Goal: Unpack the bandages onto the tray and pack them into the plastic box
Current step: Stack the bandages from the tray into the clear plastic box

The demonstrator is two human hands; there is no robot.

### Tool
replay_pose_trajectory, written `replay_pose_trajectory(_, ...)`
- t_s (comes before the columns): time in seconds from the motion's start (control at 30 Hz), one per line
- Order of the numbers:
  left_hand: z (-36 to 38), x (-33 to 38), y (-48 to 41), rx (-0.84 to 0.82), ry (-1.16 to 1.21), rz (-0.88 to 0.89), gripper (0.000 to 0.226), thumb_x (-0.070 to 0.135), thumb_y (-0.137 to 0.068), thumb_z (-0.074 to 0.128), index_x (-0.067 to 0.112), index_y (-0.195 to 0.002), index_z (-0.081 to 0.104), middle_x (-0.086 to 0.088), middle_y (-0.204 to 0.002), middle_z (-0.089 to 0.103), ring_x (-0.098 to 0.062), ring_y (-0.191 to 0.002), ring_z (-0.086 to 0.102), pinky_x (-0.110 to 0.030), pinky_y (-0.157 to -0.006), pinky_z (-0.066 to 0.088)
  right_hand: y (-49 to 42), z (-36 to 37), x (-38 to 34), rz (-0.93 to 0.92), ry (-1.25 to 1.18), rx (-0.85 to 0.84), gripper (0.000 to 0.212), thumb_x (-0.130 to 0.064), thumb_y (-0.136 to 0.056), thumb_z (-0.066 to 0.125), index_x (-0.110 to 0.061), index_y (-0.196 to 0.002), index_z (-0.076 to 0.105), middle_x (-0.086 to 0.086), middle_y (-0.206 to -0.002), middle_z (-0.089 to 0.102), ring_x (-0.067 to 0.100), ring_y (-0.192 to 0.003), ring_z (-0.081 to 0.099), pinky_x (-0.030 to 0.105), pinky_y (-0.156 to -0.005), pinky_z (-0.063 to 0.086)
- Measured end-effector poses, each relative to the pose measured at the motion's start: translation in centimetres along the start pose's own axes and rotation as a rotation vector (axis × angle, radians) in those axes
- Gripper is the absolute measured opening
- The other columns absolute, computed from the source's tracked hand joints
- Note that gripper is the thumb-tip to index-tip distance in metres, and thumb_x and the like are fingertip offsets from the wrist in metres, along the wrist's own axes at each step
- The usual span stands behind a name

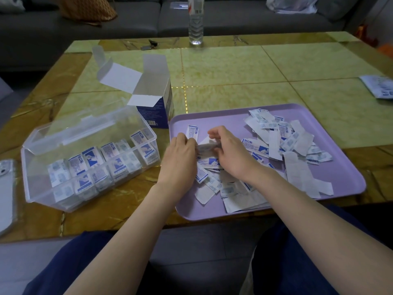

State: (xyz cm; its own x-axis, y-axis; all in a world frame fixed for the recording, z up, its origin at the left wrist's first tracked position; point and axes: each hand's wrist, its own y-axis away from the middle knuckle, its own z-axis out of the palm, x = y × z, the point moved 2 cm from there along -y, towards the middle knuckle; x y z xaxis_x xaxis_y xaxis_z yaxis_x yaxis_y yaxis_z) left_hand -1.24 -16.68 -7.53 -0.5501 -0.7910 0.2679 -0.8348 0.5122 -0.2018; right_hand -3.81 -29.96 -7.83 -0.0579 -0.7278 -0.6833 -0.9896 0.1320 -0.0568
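On lilac tray (pixel 223 118), white-and-blue wrapped bandages (pixel 274 137) scattered, some blank side up

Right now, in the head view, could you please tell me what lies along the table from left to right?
Phone at the left edge → clear plastic box → purple tray of loose bandages → printed paper sheet at the right edge.
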Motion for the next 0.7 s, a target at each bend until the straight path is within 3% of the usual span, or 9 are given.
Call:
replay_pose_trajectory(0.1, -0.3, 0.4, -0.1, 0.004, 0.165, -0.045, 0.008, 0.005, -0.095, 0.043, 0.007, -0.102, 0.048, -0.009, -0.105, 0.042, -0.025, -0.088, 0.046, -0.039, -0.074, 0.046, 0.0, 0.0, -0.5, -0.023, -0.116, 0.044, 0.047, 0.018, -0.083, 0.04, -0.006, -0.122, 0.047, 0.007, -0.121, 0.056, 0.009, -0.107, 0.051, -0.001, -0.077, 0.035)
replay_pose_trajectory(0.17, -0.6, 0.6, -0.1, 0.026, 0.185, -0.012, 0.009, 0.006, -0.096, 0.042, 0.007, -0.104, 0.047, -0.009, -0.106, 0.042, -0.024, -0.088, 0.045, -0.038, -0.075, 0.044, -0.1, -0.1, -0.4, -0.037, -0.108, 0.073, 0.047, 0.019, -0.081, 0.042, -0.008, -0.119, 0.051, 0.006, -0.115, 0.059, 0.011, -0.102, 0.053, 0.003, -0.076, 0.037)
replay_pose_trajectory(0.33, 0.2, 0.5, 0.3, -0.077, -0.117, 0.014, 0.022, 0.023, -0.098, 0.036, 0.012, -0.118, 0.038, -0.007, -0.115, 0.038, -0.022, -0.102, 0.036, -0.029, -0.085, 0.03, -0.1, 0.3, 0.7, -0.023, 0.096, 0.04, 0.047, 0.016, -0.077, 0.041, -0.009, -0.114, 0.056, 0.009, -0.115, 0.056, 0.023, -0.111, 0.047, 0.022, -0.087, 0.037)
replay_pose_trajectory(0.53, -0.1, 1.3, 0.4, -0.134, -0.003, 0.088, 0.041, 0.001, -0.086, 0.045, 0.004, -0.125, 0.033, -0.01, -0.117, 0.035, -0.021, -0.104, 0.032, -0.026, -0.09, 0.025, 0.6, 0.7, -0.9, -0.102, -0.058, 0.049, 0.049, 0.019, -0.071, 0.044, -0.006, -0.111, 0.057, 0.01, -0.108, 0.06, 0.02, -0.1, 0.055, 0.025, -0.084, 0.044)
replay_pose_trajectory(0.7, -0.3, 1.3, 0.5, -0.04, 0.073, 0.091, 0.025, -0.002, -0.086, 0.045, 0.002, -0.111, 0.044, -0.013, -0.107, 0.043, -0.024, -0.094, 0.038, -0.031, -0.084, 0.034, 0.5, 0.4, -0.4, -0.083, 0.005, 0.077, 0.04, 0.013, -0.078, 0.047, -0.01, -0.107, 0.06, 0.007, -0.107, 0.063, 0.02, -0.102, 0.054, 0.026, -0.086, 0.042)
